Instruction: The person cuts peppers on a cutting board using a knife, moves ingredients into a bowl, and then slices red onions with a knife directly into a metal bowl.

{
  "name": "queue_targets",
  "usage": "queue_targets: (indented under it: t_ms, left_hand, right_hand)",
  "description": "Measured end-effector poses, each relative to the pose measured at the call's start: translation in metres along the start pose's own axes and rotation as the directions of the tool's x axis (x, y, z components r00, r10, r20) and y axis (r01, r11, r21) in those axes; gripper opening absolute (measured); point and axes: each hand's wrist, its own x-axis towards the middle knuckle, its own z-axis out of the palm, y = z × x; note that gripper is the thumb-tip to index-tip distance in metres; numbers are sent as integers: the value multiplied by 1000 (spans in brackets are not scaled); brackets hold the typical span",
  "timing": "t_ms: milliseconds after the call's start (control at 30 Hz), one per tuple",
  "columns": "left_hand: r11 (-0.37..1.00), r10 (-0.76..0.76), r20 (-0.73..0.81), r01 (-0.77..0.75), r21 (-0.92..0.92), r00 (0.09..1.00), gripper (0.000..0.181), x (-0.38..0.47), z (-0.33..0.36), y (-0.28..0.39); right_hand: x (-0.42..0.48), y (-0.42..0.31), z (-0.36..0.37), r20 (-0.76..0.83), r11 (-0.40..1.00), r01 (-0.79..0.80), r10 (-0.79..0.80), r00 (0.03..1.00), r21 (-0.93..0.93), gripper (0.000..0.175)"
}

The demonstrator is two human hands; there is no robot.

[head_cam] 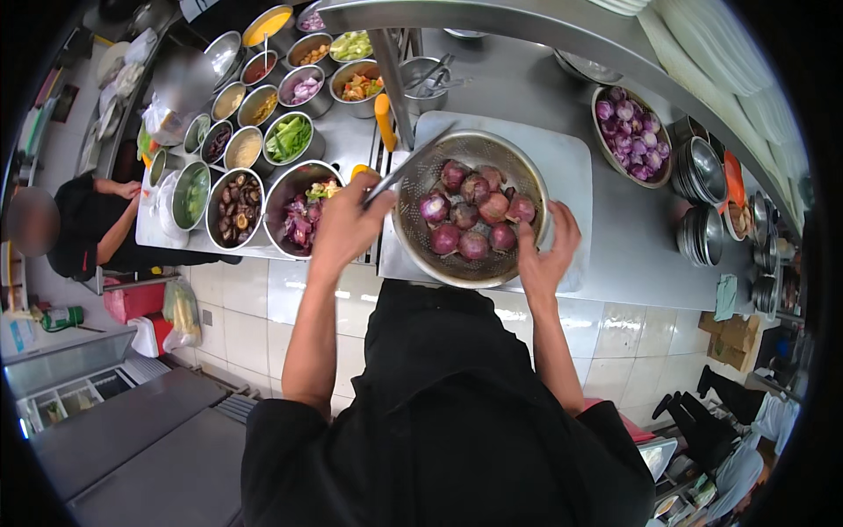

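Note:
In my left hand (344, 227) is a long-bladed knife (415, 158), its blade slanting up past the left rim of a perforated steel colander (411, 253). A yellow part shows at my knuckles; whether it belongs to this knife I cannot tell. My right hand (548, 260) grips the colander's right rim, thumb over the inside and fingers outside. Several red onions (475, 189), still in their skins, lie in the colander. It stands on a white cutting board (570, 197). Just left of my left hand is a steel pot (269, 217) with purple onion pieces.
Steel containers of mushrooms (235, 204), cut greens (288, 137) and other ingredients crowd the left counter. A bowl of peeled red onions (632, 135) and stacked steel bowls (701, 171) stand right. An overhead shelf post (393, 85) rises behind the board. A co-worker (79, 224) stands left.

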Motion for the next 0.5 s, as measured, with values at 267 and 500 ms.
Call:
queue_targets:
  t_ms: [267, 500]
  left_hand:
    - [877, -286, -142, 199, -437, 948, 24, -64, -30, -38]
    - [814, -346, -350, 93, -573, 870, 20, -99, -70, -76]
  right_hand:
    - [40, -43, 90, 598, 927, 324, -371, 711, 190, 41]
    - [23, -52, 136, 865, 822, 566, -232, 445, -70, 59]
